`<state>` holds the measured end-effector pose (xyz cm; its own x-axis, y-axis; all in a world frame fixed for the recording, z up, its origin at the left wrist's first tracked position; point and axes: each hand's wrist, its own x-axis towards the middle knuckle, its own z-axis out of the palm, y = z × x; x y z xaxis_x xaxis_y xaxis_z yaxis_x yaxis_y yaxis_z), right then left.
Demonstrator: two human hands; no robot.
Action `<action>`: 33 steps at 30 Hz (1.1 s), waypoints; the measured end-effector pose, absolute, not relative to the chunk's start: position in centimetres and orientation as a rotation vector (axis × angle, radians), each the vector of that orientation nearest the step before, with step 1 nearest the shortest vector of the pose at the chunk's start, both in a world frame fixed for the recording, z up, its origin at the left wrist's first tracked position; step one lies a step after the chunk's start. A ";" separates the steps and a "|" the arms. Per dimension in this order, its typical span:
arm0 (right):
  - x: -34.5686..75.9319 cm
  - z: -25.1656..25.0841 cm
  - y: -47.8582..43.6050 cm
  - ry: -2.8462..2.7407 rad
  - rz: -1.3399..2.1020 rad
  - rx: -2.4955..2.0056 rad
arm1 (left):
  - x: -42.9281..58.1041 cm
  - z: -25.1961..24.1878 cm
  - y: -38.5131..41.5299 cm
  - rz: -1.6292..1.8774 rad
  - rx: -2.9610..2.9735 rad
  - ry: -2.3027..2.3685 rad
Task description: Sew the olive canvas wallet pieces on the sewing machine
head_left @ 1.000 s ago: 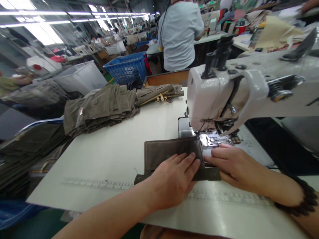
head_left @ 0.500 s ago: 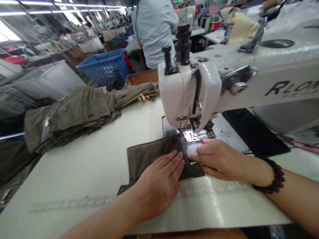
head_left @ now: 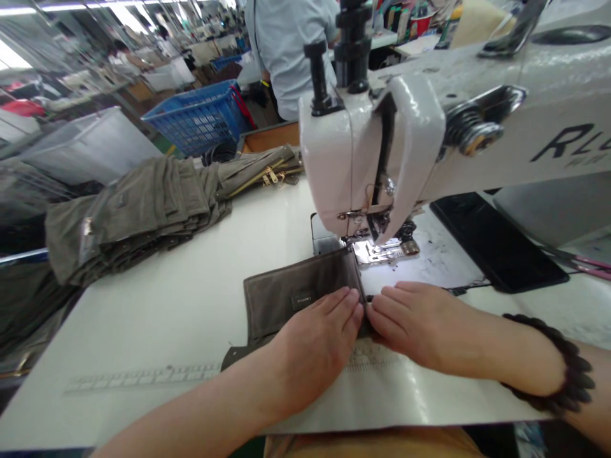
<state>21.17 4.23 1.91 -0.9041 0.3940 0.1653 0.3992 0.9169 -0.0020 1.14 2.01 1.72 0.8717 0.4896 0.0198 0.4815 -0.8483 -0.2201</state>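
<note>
A small olive-brown fabric piece (head_left: 291, 286) with a little label lies flat on the white table (head_left: 200, 299), its far right corner just short of the presser foot (head_left: 384, 248) of the white sewing machine (head_left: 396, 140). My left hand (head_left: 317, 343) lies flat on the piece's near right part, fingers stretched out together. My right hand (head_left: 420, 327) lies flat beside it, fingertips touching the piece's right edge and the left fingertips. A dark bead bracelet (head_left: 556, 375) circles my right wrist.
A stack of olive fabric pieces (head_left: 133, 216) with zippers (head_left: 267, 175) lies at the table's far left. Behind it stand a blue basket (head_left: 200, 117) and a grey bin (head_left: 86, 149). A person in a light shirt (head_left: 291, 44) works beyond. A ruler strip (head_left: 143, 376) marks the front edge.
Both hands have drawn back toward me with the fabric piece, away from the presser foot. My right hand has shifted left against the left fingertips, hiding the piece's near right tab.
</note>
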 end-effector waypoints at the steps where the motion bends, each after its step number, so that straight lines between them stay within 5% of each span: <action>1: 20.9 1.5 3.8 -2.883 -0.154 -0.554 | 1.2 1.9 2.0 0.029 -2.824 -0.733; 13: 20.9 1.5 2.8 -2.913 -0.341 -0.401 | 1.6 1.8 1.9 -0.045 -2.853 -0.699; 33: 20.4 0.3 4.1 -2.834 -0.119 -0.749 | 1.4 0.5 4.3 -0.106 -2.916 -0.807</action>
<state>20.37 4.07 0.33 -0.8495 0.4795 0.2200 0.4962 0.8678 0.0246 1.41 4.26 0.48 0.8559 0.5078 0.0974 0.5158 -0.8519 -0.0909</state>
